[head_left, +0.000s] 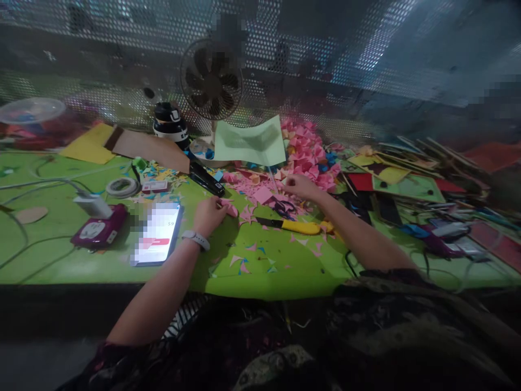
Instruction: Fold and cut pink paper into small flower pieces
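My left hand (209,215), with a pale band on its wrist, is closed on a small folded pink paper piece (230,208) just above the green table. My right hand (300,187) has its fingers pinched together beside the pink paper heap (305,146); what they hold, if anything, is too small to make out. A thin pale strip (272,178) shows near those fingertips. Between my hands lie a pink paper square (264,195) and dark-handled scissors (284,207). Closer to me rests a yellow-handled knife (303,226). Pink and blue scraps are scattered around.
A lit phone (158,233) lies left of my left wrist, beside a purple power socket (100,225) with cables. Behind are a black stapler (207,179), a tape roll (122,187), a light green sheet (250,142) and a fan (211,81). Card pieces (407,184) crowd the right.
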The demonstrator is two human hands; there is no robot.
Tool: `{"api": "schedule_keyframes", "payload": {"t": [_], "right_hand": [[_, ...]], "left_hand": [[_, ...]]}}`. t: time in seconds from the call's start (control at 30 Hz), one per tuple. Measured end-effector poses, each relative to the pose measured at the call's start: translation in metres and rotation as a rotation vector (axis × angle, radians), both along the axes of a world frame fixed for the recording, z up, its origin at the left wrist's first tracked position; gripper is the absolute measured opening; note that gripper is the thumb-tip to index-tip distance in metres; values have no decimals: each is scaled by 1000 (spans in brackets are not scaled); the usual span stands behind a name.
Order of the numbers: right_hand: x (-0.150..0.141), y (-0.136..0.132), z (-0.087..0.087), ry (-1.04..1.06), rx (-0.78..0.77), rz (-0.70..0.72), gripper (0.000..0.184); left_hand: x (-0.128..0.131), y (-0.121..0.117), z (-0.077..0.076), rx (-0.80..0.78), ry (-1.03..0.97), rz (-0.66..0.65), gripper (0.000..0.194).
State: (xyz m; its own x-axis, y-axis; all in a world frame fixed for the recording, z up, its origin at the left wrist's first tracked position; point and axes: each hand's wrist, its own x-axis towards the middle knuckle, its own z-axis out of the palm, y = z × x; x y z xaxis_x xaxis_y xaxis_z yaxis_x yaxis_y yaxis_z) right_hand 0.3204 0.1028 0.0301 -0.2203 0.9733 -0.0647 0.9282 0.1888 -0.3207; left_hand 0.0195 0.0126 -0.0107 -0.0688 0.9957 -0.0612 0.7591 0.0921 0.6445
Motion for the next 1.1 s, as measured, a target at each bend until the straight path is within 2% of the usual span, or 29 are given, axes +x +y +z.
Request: {"api": "schedule_keyframes", "payload": {"t": [0.1,0.17,0.3,0.47,0.6,0.67,0.77,0.87,0.97,1.03,1.1], "right_hand": [[8,1,-3,108,71,-61,17],[9,1,-9,46,66,-24,23],[0,-1,-22,-87,-4,34,21],[-4,-2,-21,-58,114,12,13],[5,1,-13,151,307,-101,7],[6,-1,-7,327,326,-169,15],[-6,-15,-2,740,167,-249,27],[-38,-41,-4,1176,-72,-249,31],[-74,-71,-13,1277,-257,-199,33],[-90,-86,-17,1264,-334,-166,31],[-96,-94,-19,1206,-361,-107,28]], "left_hand": [[0,0,1,37,30,10,28],[0,0,2,53,48,26,29],[0,-1,2,84,65,34,33],[0,-2,2,144,52,65,36],[0,-2,2,187,-32,90,35],[0,-1,1,206,-100,95,34],[2,0,-2,269,-280,76,31],[9,-2,-3,280,-631,-44,30],[17,-7,0,122,-977,-209,46],[20,-8,0,49,-1072,-245,49],[19,-7,0,15,-1129,-228,47]]}}
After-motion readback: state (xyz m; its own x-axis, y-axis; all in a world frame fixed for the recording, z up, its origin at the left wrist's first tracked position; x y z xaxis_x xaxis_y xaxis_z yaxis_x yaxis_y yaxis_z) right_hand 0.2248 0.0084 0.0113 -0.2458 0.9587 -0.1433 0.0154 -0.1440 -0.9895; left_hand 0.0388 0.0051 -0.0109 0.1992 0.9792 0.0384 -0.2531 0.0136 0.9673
